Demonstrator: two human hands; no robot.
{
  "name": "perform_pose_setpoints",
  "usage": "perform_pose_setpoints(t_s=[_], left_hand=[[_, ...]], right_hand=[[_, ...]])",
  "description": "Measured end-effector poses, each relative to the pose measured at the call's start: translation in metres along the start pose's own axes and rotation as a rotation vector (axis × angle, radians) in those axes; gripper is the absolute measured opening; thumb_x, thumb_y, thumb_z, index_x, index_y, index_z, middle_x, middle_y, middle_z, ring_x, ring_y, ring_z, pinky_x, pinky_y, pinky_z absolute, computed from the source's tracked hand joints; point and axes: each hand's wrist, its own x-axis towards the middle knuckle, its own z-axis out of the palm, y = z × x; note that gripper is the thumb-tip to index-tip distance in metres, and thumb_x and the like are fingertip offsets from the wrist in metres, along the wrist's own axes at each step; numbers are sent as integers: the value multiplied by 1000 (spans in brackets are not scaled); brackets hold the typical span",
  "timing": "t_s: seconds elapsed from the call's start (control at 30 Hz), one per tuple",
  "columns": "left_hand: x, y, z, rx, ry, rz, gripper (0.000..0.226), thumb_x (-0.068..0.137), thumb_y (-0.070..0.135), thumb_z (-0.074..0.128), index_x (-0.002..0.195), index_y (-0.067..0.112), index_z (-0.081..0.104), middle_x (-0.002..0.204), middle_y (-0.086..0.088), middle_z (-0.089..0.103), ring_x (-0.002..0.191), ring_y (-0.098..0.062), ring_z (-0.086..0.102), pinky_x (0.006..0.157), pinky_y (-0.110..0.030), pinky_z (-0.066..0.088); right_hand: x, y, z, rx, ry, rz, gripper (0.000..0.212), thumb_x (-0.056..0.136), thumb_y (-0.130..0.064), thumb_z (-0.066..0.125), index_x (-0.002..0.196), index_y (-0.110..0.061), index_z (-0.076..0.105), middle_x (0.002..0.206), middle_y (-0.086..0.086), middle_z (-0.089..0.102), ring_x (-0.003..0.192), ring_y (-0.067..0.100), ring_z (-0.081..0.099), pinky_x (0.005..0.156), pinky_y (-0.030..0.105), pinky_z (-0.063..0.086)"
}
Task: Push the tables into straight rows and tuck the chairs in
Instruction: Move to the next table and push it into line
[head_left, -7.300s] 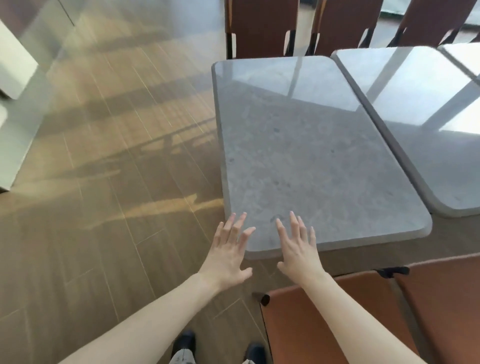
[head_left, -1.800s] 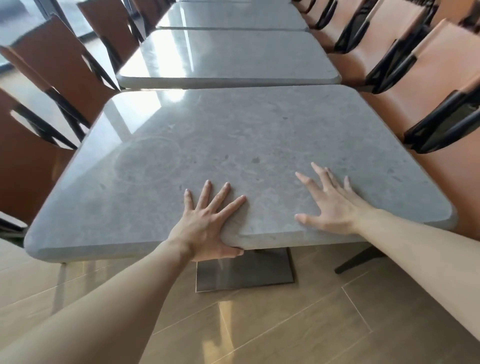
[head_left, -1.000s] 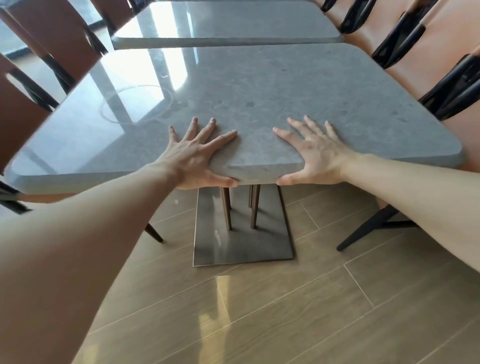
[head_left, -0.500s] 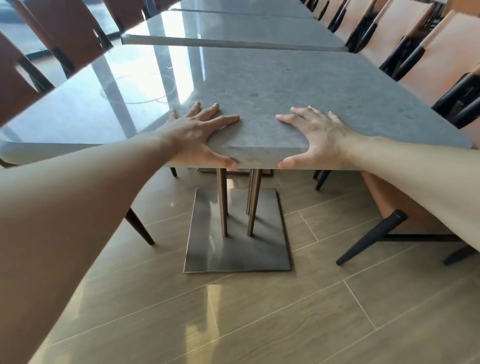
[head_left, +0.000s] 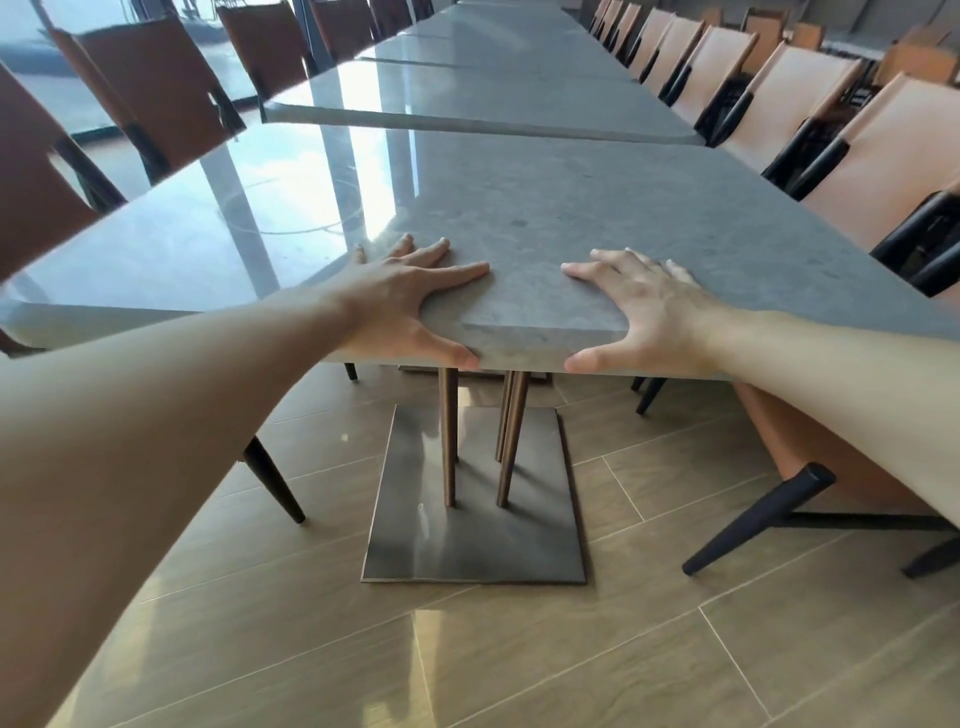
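The nearest grey stone table (head_left: 571, 208) stands end-on in front of me, at the head of a long line of tables. My left hand (head_left: 400, 306) and my right hand (head_left: 649, 312) both hold its near edge, fingers spread flat on top and thumbs hooked along the lower rim. The neighbouring table (head_left: 467, 104) lies just beyond, its near edge skewed against mine, with a thin gap between them. Brown chairs (head_left: 156, 88) line the left side and lighter orange chairs (head_left: 883, 156) line the right, their backs close to the table edges.
Under the table, thin bronze legs rise from a flat square metal base (head_left: 475, 519) on the wood-look floor (head_left: 519, 665). A black chair leg (head_left: 753, 519) slants out at the right; another (head_left: 275, 488) sits at the left. Windows lie beyond the left chairs.
My view has dropped lower and closer to the table edge, showing more of the row. My thumbs have slid from the tabletop under the near rim. Both hands stay on that edge.
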Motion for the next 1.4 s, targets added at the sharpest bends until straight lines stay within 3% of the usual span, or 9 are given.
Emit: perform_pose_setpoints(t_s=[0.3,0.57,0.83,1.07,1.3,1.4], left_hand=[[8,-41,-7,10,-4,27,115,41,112,23,145,73,-5,170,15,-2,158,-22,-6,124,-64,4],[6,-39,-9,0,-15,41,110,53,101,40,149,69,-3,171,13,-2,158,-25,-7,123,-65,4],[6,-41,-9,30,5,53,114,52,102,37,153,63,-1,171,9,0,158,-28,-5,121,-69,4],[6,-40,-4,24,-2,62,111,62,98,48,153,61,-4,171,7,-5,157,-29,-10,120,-69,-5],[6,-42,-4,15,-26,79,115,54,103,33,152,62,-9,171,7,-9,157,-30,-13,120,-69,-6],[6,-43,-7,34,-36,79,114,57,103,34,152,61,-11,171,6,-11,157,-30,-14,120,-68,-5]], right_hand=[[23,-28,-1,20,-14,26,110,66,-92,52,156,-45,9,168,-4,5,155,25,-2,122,60,0],[24,-26,1,-3,-3,24,113,60,-98,43,155,-48,6,168,-4,5,155,24,0,123,59,2],[23,-29,0,12,7,30,119,50,-103,36,154,-49,10,167,-8,8,155,20,2,123,58,5],[20,-31,-1,-46,-44,55,125,42,-109,16,152,-52,-1,166,-13,0,155,17,-4,125,52,1],[20,-32,-1,-59,-74,75,126,41,-109,13,152,-50,-3,167,-8,-1,155,22,-5,124,56,1],[22,-31,0,-46,-53,68,125,46,-108,23,153,-49,-1,167,-6,0,155,24,-4,123,58,1]])
